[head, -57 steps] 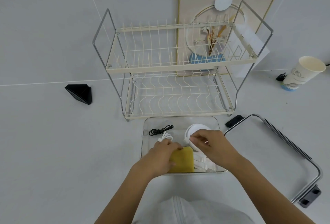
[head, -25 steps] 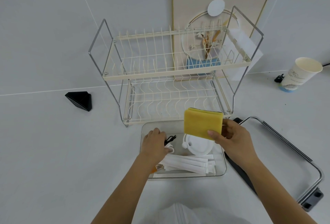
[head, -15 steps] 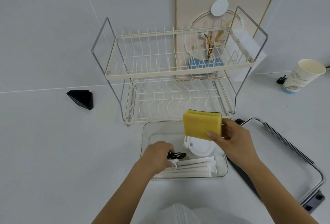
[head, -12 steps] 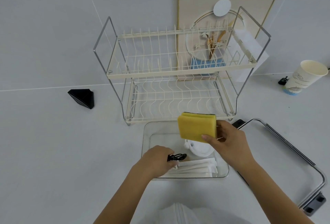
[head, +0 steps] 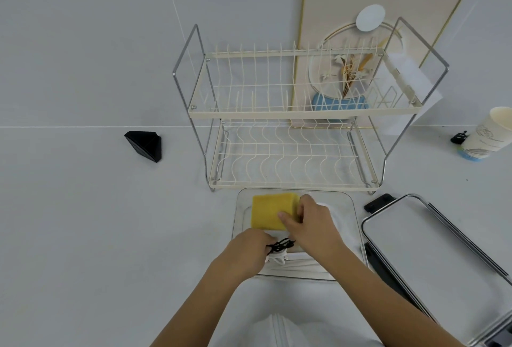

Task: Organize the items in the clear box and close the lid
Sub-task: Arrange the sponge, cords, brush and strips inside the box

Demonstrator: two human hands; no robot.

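Observation:
The clear box [head: 352, 208] sits on the white counter in front of the dish rack. A yellow sponge [head: 270, 211] lies in the box's far left part, and my right hand [head: 310, 224] grips its right edge. At the box's near left my left hand [head: 249, 247] holds a black coiled cable [head: 281, 245] over some white cord. White paper-wrapped sticks [head: 302, 263] lie along the near wall. A white round item is mostly hidden under my right hand. The box's lid [head: 421, 244], with a metal rim and black clips, lies to the right.
A two-tier cream dish rack [head: 291, 125] stands just behind the box. A black triangular object [head: 145, 146] lies at the left. A paper cup [head: 490, 136] stands at the far right, with a small black clip [head: 458, 137] beside it. A framed board [head: 385, 28] leans on the wall.
My right hand has lowered the yellow sponge from above the box into its far left part. My left hand has stayed at the near left with the black cable.

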